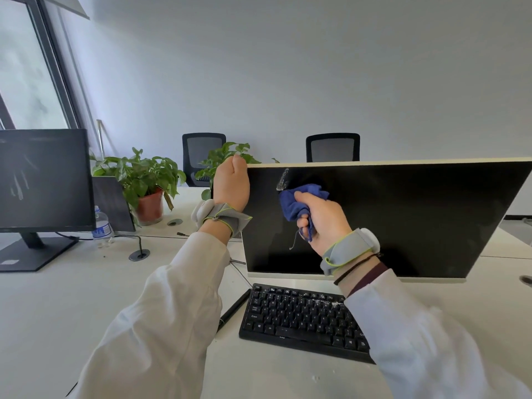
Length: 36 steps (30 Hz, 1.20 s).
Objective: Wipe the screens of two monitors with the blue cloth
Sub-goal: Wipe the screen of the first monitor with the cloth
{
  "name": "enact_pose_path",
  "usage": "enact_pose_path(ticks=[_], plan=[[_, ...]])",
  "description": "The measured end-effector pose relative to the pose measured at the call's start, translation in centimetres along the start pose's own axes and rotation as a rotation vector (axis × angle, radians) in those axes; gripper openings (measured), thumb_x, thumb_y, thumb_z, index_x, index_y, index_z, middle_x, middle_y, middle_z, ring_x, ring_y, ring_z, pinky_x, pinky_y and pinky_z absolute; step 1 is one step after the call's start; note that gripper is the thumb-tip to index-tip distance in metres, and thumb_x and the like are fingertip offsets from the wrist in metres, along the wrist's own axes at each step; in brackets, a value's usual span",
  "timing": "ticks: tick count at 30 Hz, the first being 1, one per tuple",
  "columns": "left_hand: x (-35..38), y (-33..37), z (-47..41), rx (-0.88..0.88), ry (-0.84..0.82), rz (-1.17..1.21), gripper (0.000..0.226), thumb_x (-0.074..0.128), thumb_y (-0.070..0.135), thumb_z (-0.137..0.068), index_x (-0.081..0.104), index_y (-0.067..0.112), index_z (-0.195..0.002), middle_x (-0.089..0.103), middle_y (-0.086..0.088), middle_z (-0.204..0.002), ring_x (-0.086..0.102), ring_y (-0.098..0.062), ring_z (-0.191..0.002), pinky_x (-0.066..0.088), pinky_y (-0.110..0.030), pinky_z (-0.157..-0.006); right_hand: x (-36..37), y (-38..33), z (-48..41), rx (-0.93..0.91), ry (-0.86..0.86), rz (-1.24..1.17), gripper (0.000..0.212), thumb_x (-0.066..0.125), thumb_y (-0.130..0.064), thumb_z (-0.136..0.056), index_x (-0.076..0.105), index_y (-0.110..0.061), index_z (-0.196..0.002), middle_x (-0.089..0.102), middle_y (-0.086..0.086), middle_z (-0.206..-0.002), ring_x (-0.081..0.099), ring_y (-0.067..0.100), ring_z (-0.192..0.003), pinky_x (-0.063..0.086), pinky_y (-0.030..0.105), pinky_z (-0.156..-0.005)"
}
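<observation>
A wide monitor (417, 220) with a dark screen and a pale frame stands in front of me, tilted back. My left hand (231, 185) grips its upper left corner. My right hand (324, 220) holds a bunched blue cloth (296, 201) against the upper left part of the screen. A whitish smear (282, 180) shows on the screen just above the cloth. A second black monitor (43, 180) stands at the far left with faint streaks on its dark screen.
A black keyboard (302, 318) lies below the wide monitor, with a black pen (234, 309) to its left. Two potted plants (141, 182), a water bottle (101, 227) and a cable grommet (139, 255) sit on the white desk (72, 312). Two black chairs (332, 146) stand behind.
</observation>
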<state>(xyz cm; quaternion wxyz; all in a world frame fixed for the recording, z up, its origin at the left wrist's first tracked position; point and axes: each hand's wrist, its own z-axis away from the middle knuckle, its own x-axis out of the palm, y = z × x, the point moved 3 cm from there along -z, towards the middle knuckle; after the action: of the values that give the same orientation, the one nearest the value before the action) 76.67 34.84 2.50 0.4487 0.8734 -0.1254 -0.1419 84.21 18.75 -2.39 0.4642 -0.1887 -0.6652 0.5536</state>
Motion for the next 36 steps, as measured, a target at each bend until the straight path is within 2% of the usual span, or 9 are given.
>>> enact_pose_path(ticks=[5,13,22,27,31,36], plan=[[0.0,0.2,0.0,0.019,-0.004,0.001,0.035,0.034,0.012,-0.099,0.025,0.017,-0.065,0.028,0.001,-0.064,0.025,-0.014,-0.06,0.021,-0.034,-0.057,2.1,-3.8,0.9,-0.098,-0.005,0.029,0.025,0.066,-0.024,-0.093,0.055,-0.011,-0.075,0.044,-0.001,-0.049,0.043,0.006,-0.037,0.036,0.02,-0.043],[-0.2,0.2,0.1,0.018,-0.001,0.012,0.036,0.034,0.01,-0.098,0.024,0.017,-0.064,0.027,0.001,-0.063,0.024,-0.014,-0.058,0.02,-0.034,-0.056,0.3,2.4,0.1,-0.023,0.039,0.06,0.023,0.069,-0.021,-0.09,0.056,-0.009,-0.075,0.046,0.001,-0.044,0.043,0.011,-0.035,0.031,0.018,-0.038],[0.0,0.4,0.3,0.024,0.016,-0.026,0.037,0.035,0.009,-0.099,0.027,0.016,-0.063,0.03,0.0,-0.063,0.025,-0.013,-0.057,0.021,-0.033,-0.054,2.7,-2.4,0.4,-0.055,-0.037,0.028,0.025,0.067,-0.026,-0.092,0.055,-0.012,-0.074,0.045,-0.002,-0.043,0.044,0.007,-0.037,0.034,0.018,-0.039],[-0.2,0.2,0.2,0.025,0.008,-0.014,0.037,0.035,0.009,-0.098,0.025,0.017,-0.062,0.028,0.001,-0.063,0.024,-0.014,-0.059,0.02,-0.035,-0.057,2.0,0.1,0.1,-0.015,-0.011,0.053,0.028,0.069,-0.025,-0.091,0.056,-0.01,-0.071,0.045,0.001,-0.044,0.042,0.009,-0.036,0.033,0.018,-0.038],[-0.1,0.3,0.1,0.031,0.005,-0.009,0.037,0.034,0.009,-0.098,0.025,0.017,-0.063,0.028,0.001,-0.063,0.024,-0.014,-0.059,0.021,-0.035,-0.057,1.4,2.4,0.3,0.02,-0.009,0.034,0.02,0.067,-0.019,-0.091,0.056,-0.01,-0.078,0.044,0.001,-0.043,0.041,0.01,-0.034,0.03,0.016,-0.036],[0.0,0.3,0.2,0.041,0.014,-0.022,0.038,0.035,0.008,-0.098,0.027,0.017,-0.062,0.029,0.0,-0.063,0.025,-0.014,-0.058,0.022,-0.035,-0.055,2.8,-1.1,0.5,-0.026,-0.052,0.024,0.025,0.067,-0.024,-0.092,0.055,-0.012,-0.073,0.044,-0.002,-0.043,0.043,0.008,-0.036,0.032,0.017,-0.04]])
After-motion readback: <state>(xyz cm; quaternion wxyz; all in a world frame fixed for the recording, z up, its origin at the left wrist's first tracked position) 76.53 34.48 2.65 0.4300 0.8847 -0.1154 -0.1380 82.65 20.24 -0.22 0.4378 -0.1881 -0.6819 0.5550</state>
